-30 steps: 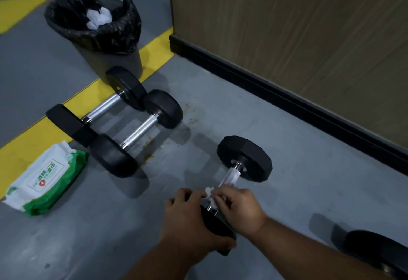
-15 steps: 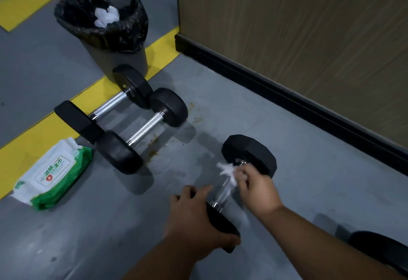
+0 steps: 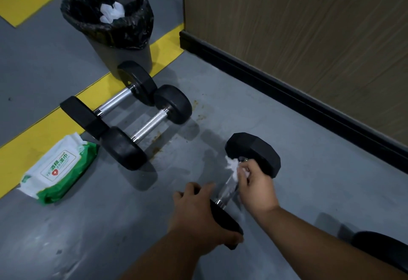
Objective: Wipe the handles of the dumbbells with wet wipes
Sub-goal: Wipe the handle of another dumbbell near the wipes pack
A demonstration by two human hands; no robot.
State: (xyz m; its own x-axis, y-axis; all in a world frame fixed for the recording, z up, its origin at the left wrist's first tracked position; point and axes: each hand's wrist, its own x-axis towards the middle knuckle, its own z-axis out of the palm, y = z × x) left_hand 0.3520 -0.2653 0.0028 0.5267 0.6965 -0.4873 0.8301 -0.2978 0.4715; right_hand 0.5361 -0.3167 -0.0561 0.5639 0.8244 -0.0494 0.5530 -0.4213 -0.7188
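A black hex dumbbell [image 3: 254, 151] lies on the grey floor in front of me, its chrome handle [image 3: 227, 188] pointing toward me. My right hand [image 3: 256, 186] pinches a crumpled white wet wipe [image 3: 231, 166] against the far end of the handle, close to the far head. My left hand [image 3: 196, 215] grips the near head and holds it steady. Two more dumbbells [image 3: 145, 128] with chrome handles lie side by side to the upper left. A green and white pack of wet wipes [image 3: 58, 168] lies on the floor at the left.
A bin [image 3: 125, 56] lined with a black bag holds used white wipes at the back left. A yellow floor stripe [image 3: 44, 129] runs past it. A wood-panelled wall with a black skirting [image 3: 298, 96] stands on the right. Another black weight [image 3: 384, 251] shows at the lower right edge.
My right hand has slid the wipe along the handle from the near end to the far end. My left hand has stayed on the near head.
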